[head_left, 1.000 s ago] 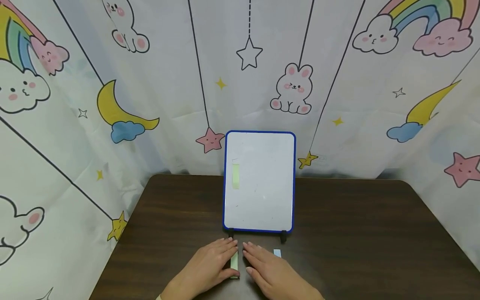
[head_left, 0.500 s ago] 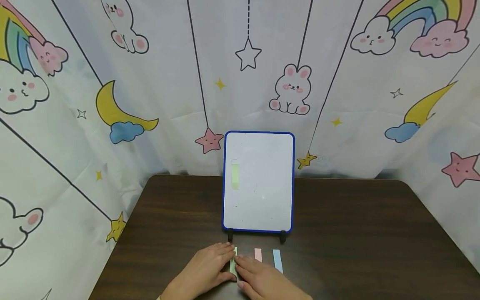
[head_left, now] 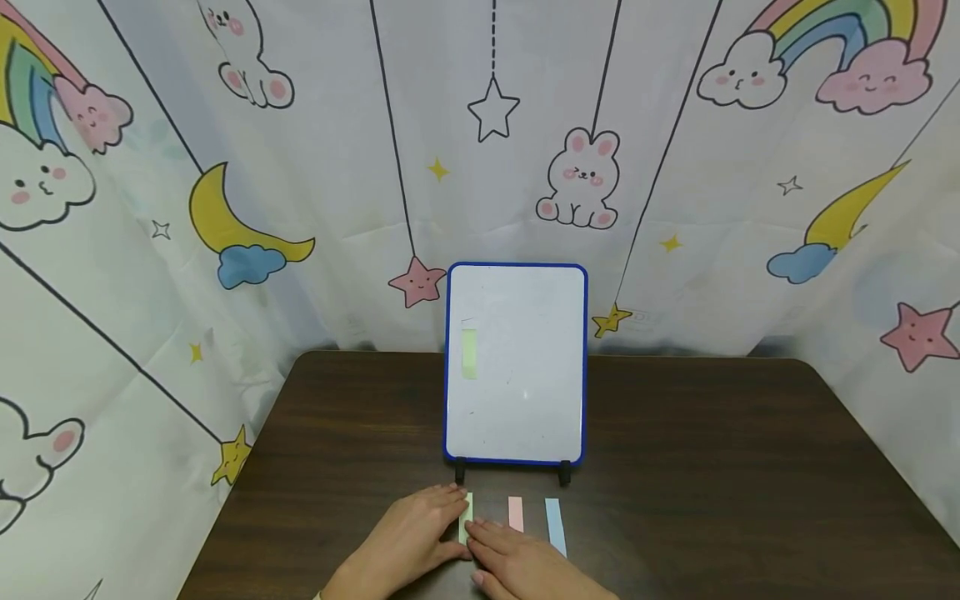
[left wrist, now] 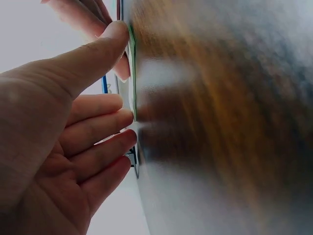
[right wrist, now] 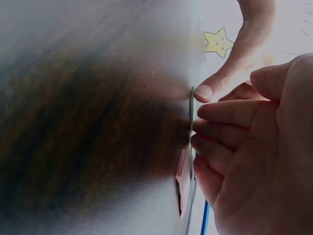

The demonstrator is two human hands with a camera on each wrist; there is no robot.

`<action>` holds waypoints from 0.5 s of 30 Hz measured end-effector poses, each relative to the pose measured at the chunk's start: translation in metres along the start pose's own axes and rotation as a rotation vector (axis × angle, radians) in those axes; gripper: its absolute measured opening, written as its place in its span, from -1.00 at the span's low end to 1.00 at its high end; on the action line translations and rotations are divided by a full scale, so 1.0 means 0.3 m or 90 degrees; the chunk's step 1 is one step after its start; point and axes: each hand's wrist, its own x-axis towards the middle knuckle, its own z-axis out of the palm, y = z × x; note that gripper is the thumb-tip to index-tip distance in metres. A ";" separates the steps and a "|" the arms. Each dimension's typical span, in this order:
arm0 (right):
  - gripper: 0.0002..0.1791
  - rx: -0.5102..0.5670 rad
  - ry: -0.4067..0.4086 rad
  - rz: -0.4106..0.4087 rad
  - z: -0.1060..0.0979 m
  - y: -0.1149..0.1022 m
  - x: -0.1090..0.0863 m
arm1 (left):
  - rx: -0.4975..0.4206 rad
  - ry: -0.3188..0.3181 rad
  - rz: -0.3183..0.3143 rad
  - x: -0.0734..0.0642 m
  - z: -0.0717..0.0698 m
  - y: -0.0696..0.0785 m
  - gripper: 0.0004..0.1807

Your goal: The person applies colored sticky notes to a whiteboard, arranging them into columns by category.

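Softly press the light green paper strip point(head_left: 467, 513) evenly: left hand point(head_left: 415, 527) and right hand point(head_left: 522, 563), fingers nearly straight, gripping nothing, seem to touch it, well in from the left edge of the table point(head_left: 712, 467).

The whiteboard point(head_left: 525, 400) is white with a blue rim point(head_left: 586, 358); a pale green label point(head_left: 468, 354) is on it, and the feet point(head_left: 565, 473) beneath it are black. In front of it lie a light green strip point(head_left: 463, 528), a pink strip point(head_left: 515, 513) and a light blue strip point(head_left: 555, 527). The table point(head_left: 697, 467) around it is dark brown, wood-grained. Behind the whiteboard, the white curtain point(head_left: 337, 150) is printed with pink, yellow, green and blue rainbows point(head_left: 847, 37), yellow moons point(head_left: 212, 212) with blue clouds point(head_left: 251, 264), white rabbits point(head_left: 577, 187) with pink ears, and pink and yellow stars point(head_left: 416, 283).
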 end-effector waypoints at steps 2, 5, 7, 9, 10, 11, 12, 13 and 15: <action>-0.35 0.002 0.000 0.000 -0.001 0.000 -0.001 | -0.003 0.001 -0.001 0.000 0.001 -0.001 -0.37; -0.36 0.006 0.002 0.000 -0.002 -0.001 -0.002 | -0.010 -0.001 -0.006 0.001 0.002 -0.001 -0.37; -0.36 0.004 0.005 -0.001 -0.003 -0.003 -0.003 | -0.017 -0.008 -0.013 0.001 0.001 0.000 -0.37; -0.37 -0.007 0.013 -0.007 -0.003 -0.003 -0.005 | -0.026 -0.009 -0.018 0.003 0.003 0.000 -0.37; -0.38 -0.014 0.019 -0.012 -0.002 -0.004 -0.006 | -0.030 -0.008 -0.019 0.004 0.004 -0.001 -0.38; -0.39 -0.022 0.026 -0.017 -0.002 -0.004 -0.008 | -0.033 -0.007 -0.020 0.005 0.005 -0.002 -0.39; -0.39 -0.029 0.031 -0.021 -0.002 -0.005 -0.009 | -0.035 -0.006 -0.020 0.005 0.005 -0.002 -0.41; -0.40 -0.034 0.037 -0.025 -0.003 -0.005 -0.010 | -0.037 -0.004 -0.019 0.006 0.005 -0.003 -0.42; -0.41 -0.042 0.048 -0.033 -0.005 -0.004 -0.011 | -0.040 -0.002 -0.020 0.007 0.006 -0.005 -0.44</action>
